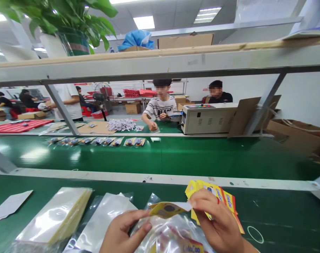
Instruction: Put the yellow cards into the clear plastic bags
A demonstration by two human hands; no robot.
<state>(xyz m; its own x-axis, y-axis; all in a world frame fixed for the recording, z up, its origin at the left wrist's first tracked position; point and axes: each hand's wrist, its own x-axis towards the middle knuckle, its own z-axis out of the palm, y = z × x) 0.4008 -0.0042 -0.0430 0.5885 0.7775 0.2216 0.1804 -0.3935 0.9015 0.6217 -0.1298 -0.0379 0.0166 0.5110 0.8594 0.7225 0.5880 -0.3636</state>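
A bent yellow printed card point(167, 209) with a white underside is stretched between my two hands. My left hand point(126, 230) pinches its left end between forefinger and thumb. At the other end, the white corner is gripped by the fingers of my right hand point(217, 221). Beneath the card lie crinkled clear plastic bags point(151, 233), and a yellow and red card point(193, 247) lettered "ColaCao" shows through them. Beside and partly behind my right hand is a fanned pile of ColaCao cards point(229, 200).
Stacked white and cream sheets in plastic point(54, 214) lie at left, with white sheets point(104, 218) nearer my left hand. Bagged items point(99, 140) sit in a row on the green conveyor belt point(188, 154). Beyond it, a person point(161, 105) works beside a boxy machine point(208, 119).
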